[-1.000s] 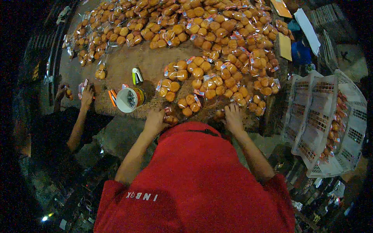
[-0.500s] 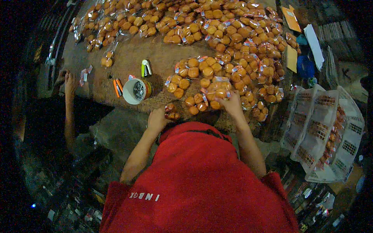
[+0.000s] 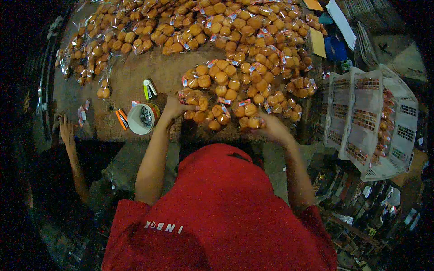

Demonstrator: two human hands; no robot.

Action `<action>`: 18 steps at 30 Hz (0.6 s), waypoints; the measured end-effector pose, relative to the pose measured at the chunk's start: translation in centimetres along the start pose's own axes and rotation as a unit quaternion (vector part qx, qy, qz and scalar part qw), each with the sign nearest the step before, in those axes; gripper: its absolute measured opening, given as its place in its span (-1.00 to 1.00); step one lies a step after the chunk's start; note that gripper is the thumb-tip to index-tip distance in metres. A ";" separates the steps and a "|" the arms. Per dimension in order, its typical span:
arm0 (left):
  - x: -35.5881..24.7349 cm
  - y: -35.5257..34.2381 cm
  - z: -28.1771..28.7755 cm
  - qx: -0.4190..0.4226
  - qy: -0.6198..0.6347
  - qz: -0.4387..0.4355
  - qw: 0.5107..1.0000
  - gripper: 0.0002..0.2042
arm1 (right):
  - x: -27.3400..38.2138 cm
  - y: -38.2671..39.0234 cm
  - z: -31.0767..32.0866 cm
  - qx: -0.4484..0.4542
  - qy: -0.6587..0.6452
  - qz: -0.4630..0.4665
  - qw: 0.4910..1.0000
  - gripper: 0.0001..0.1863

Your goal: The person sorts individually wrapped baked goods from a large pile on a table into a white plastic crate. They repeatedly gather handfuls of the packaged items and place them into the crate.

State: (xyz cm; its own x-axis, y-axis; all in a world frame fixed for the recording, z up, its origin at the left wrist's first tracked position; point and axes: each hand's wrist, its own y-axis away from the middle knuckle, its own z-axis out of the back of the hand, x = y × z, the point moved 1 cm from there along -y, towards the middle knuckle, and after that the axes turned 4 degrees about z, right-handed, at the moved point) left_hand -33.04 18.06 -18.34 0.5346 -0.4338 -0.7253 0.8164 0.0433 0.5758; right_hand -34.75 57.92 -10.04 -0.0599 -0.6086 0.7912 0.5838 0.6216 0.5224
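Observation:
Clear plastic bags of round golden-brown buns lie in front of me, several with small printed labels. My left hand [image 3: 176, 108] is closed at the left edge of one bag of buns [image 3: 199, 100], its fingers partly hidden. At the near side, my right hand [image 3: 271, 129] grips the right edge of another bag of buns [image 3: 246, 114]. Between the two hands sits a bag of buns [image 3: 218, 117] that neither touches. Left of my left hand stands a white tub [image 3: 134, 121] with grey metal pieces inside. A green-and-white stapler [image 3: 149, 89] lies beyond it.
An orange tool [image 3: 121, 119], possibly a stapler, and loose labels [image 3: 82, 113] lie on the wooden table [image 3: 131, 74]. Another person's hand [image 3: 66, 128] rests at the left. Bagged buns [image 3: 244, 25] cover the far side. White plastic crates [image 3: 352, 117] stand at the right.
My head view has shifted, sliding the scene left. My left hand has moved away from the table's near edge onto a bag. My right hand has come lower, onto a bag at the front.

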 end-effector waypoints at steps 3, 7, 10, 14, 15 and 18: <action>-0.3 0.0 0.9 0.018 0.040 0.064 0.997 -0.42 | 1.7 -5.2 2.7 0.065 0.359 0.178 0.914 -0.37; -0.9 0.7 1.8 -0.012 0.048 0.088 0.995 -0.42 | 1.9 -9.3 1.3 0.173 0.480 0.066 0.858 -0.28; -1.4 1.9 2.6 -0.024 0.025 0.122 0.992 -0.42 | 0.7 -5.8 -2.1 0.031 0.499 0.055 0.864 -0.25; -4.3 4.1 4.4 -0.061 -0.222 -0.008 0.973 -0.37 | -1.1 -0.1 -6.7 -0.200 0.421 0.091 0.880 -0.50; -5.4 4.6 4.2 -0.057 -0.275 -0.079 0.957 -0.37 | -1.6 0.4 -7.5 -0.248 0.379 0.082 0.888 -0.42; -8.8 4.9 3.0 0.071 -0.309 -0.201 0.927 -0.38 | -3.0 0.9 -8.2 -0.292 0.325 0.023 0.899 -0.35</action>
State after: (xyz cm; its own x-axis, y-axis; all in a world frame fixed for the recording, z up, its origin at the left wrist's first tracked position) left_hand -34.44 19.45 -8.02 -0.0695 -0.8235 -0.5630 0.8622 -0.3335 0.3813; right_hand -27.38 56.27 -14.58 0.3498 -0.8669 0.3553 0.9106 0.4037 0.0886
